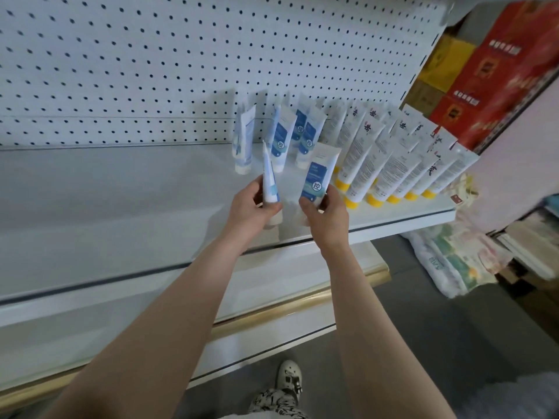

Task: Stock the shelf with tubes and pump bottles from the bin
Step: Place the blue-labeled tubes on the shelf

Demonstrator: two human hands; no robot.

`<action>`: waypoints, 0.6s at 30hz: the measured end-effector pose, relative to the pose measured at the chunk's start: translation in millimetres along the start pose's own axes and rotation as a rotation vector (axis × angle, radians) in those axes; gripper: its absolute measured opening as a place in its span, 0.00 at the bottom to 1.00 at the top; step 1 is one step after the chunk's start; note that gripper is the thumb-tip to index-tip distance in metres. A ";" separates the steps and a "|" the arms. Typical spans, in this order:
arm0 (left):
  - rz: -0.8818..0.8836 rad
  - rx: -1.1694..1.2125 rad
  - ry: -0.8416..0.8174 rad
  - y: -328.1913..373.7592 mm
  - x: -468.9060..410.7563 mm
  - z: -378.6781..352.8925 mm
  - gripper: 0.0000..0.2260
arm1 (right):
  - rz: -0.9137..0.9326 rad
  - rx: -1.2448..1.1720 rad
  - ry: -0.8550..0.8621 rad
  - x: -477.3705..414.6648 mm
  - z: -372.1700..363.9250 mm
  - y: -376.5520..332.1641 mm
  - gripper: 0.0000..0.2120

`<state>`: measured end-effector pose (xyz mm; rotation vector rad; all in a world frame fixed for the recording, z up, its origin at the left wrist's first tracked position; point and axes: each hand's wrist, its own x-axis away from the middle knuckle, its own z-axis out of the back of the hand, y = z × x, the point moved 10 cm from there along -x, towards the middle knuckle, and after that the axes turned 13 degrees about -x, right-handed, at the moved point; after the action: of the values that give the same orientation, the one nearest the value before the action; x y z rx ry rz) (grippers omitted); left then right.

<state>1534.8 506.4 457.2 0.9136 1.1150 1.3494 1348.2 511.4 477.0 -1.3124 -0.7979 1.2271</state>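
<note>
My left hand point(252, 204) grips a white and blue tube point(269, 179) seen edge-on, cap down, just above the white shelf point(121, 207). My right hand point(328, 213) holds a second white and blue tube point(319, 173) by its lower end, label facing me. Behind them several blue and white tubes point(281, 140) stand cap down against the pegboard. To their right stand rows of white tubes with yellow caps point(381, 164). The bin is out of view.
A white pegboard back panel point(151, 71) rises behind the shelf. Red and yellow boxes point(490, 74) are stacked at the upper right. Plastic bags point(453, 255) lie on the floor at the right. A lower shelf with a gold edge point(272, 313) juts out below; my shoe point(289, 378) shows beneath.
</note>
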 end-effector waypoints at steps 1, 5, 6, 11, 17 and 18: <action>0.001 -0.008 0.012 1.0 -4.2 -2.7 0.20 | 0.010 0.002 -0.007 -6.1 1.3 -0.5 0.14; -0.007 -0.032 0.051 6.8 -21.5 -16.5 0.22 | 0.046 0.002 -0.024 -33.5 6.7 -0.1 0.13; -0.008 -0.038 0.064 7.9 -28.0 -21.4 0.24 | 0.055 0.006 -0.030 -42.7 8.3 0.8 0.14; -0.020 -0.086 0.113 5.7 -48.5 -35.2 0.27 | 0.085 0.015 -0.053 -67.7 8.5 4.0 0.16; -0.028 -0.105 0.163 7.3 -70.1 -49.7 0.27 | 0.078 0.051 -0.037 -94.0 5.8 16.2 0.16; -0.034 -0.106 0.169 6.9 -72.5 -50.9 0.26 | 0.083 0.055 -0.036 -96.7 5.0 18.2 0.17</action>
<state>1490.9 429.1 456.4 0.7106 1.1691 1.4644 1317.4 417.8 479.7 -1.2922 -0.7361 1.3329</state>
